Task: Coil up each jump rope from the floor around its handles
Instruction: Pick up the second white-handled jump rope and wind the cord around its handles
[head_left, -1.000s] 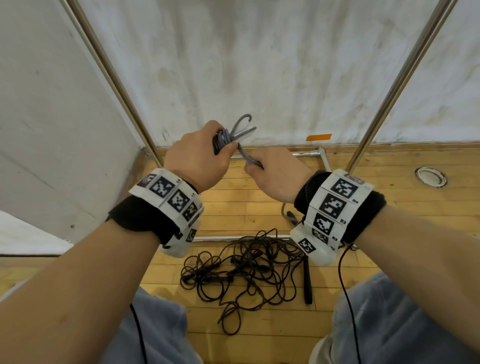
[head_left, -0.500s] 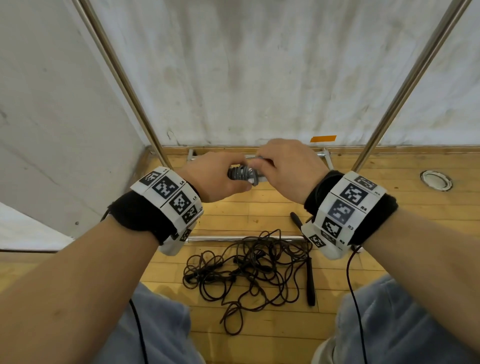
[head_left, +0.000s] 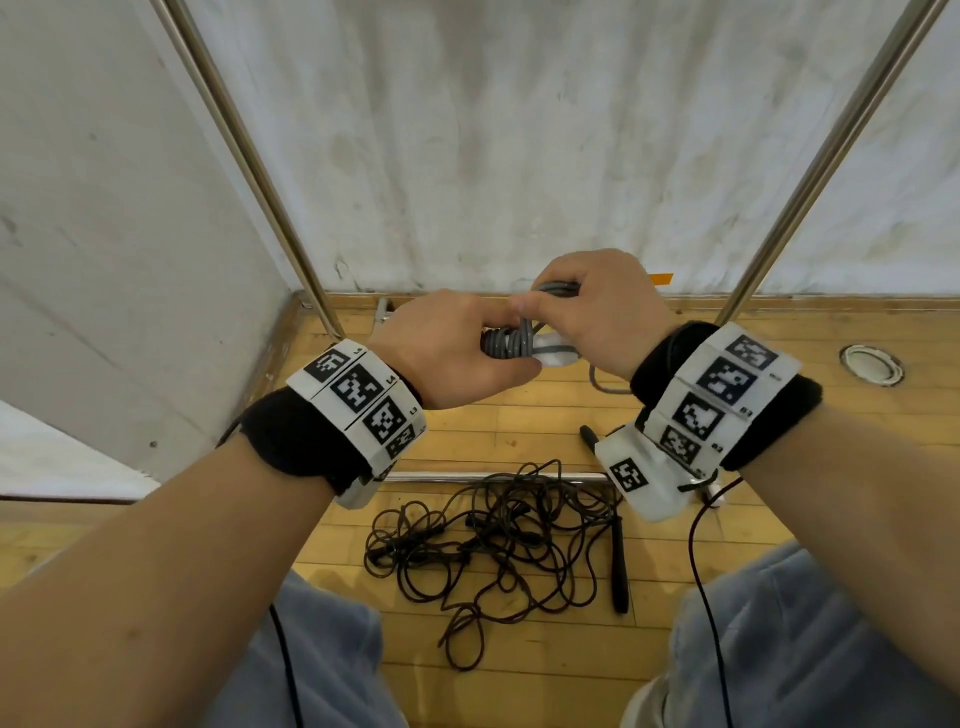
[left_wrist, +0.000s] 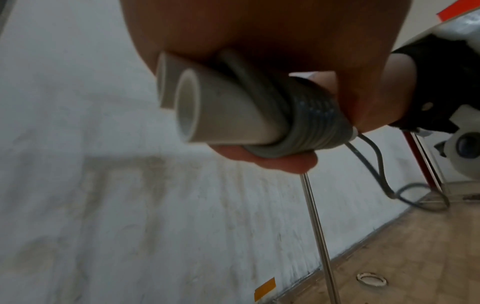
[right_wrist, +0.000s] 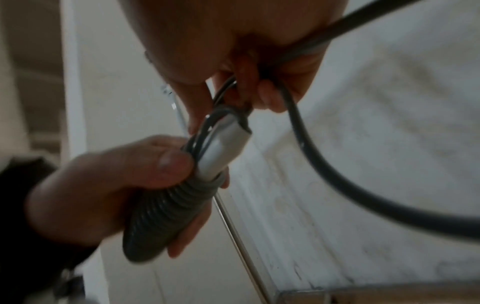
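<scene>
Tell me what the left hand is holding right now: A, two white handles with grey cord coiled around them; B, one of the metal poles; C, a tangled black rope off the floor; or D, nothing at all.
A: the left hand grips the two white handles side by side, with the grey cord wound round them in tight turns; the black rope lies tangled on the floor.

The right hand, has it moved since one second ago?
Yes. The right hand went up, now overlapping the wall base near the orange tape.
</scene>
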